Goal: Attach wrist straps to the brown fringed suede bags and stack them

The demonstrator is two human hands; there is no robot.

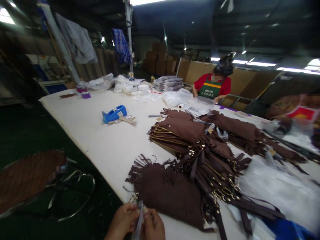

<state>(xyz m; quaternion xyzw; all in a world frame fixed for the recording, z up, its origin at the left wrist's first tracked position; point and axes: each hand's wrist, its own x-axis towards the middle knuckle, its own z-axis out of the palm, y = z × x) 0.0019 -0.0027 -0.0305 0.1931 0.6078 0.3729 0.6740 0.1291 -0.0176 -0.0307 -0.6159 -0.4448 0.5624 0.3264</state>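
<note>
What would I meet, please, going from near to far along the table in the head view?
Left hand and right hand on a clear strip, brown fringed bag, blue tape dispenser, heap of white bags.

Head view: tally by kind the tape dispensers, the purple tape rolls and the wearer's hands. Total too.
Blue tape dispenser: 1
Purple tape rolls: 2
Hands: 2, left hand and right hand, both pinching a clear plastic strip
Total: 5
</note>
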